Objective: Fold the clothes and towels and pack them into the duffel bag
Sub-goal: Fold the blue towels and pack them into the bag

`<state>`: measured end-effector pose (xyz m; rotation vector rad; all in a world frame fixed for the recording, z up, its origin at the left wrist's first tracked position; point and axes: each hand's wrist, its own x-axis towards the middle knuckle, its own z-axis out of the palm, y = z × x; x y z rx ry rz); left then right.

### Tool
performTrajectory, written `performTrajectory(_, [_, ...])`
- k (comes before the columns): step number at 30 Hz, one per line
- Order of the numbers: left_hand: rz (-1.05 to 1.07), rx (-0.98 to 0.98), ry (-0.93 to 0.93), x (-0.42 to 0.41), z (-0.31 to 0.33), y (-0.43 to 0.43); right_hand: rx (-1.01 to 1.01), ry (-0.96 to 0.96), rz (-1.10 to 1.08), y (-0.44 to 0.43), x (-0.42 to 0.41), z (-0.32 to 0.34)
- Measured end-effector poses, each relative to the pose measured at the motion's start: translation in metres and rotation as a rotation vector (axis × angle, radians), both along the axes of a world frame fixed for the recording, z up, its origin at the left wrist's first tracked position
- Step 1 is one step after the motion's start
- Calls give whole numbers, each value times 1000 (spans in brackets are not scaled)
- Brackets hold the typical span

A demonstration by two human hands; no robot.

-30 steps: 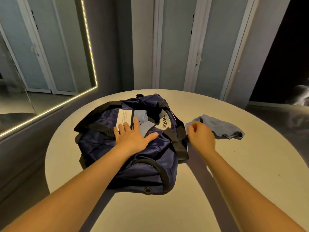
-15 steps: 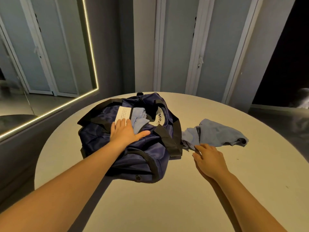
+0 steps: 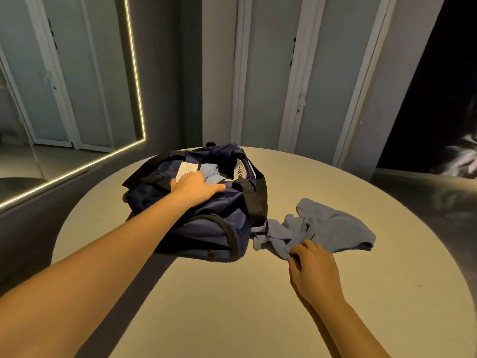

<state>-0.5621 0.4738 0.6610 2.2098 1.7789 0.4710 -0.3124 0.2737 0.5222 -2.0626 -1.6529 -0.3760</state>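
A navy duffel bag with black straps lies open on the round table. Light blue folded cloth and a white label show in its opening. My left hand lies flat on the bag's top beside the opening, fingers straight. To the right of the bag a crumpled light blue garment lies on the table. My right hand is at its near edge, fingertips curled and pinching the bunched cloth.
A mirror with a lit edge leans on the left wall. Pale cupboard doors stand behind the table. Dark space with a heap of fabric is at the far right.
My right hand pulled back toward me and dragged the garment's near end with it, bunching the cloth. My left hand stayed on the bag. The view shifted a little.
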Motion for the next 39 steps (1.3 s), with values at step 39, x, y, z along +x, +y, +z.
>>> performTrajectory(39, [-213,-488,-1333,-20,-105,-193,-263,592,519,-45,-78,88])
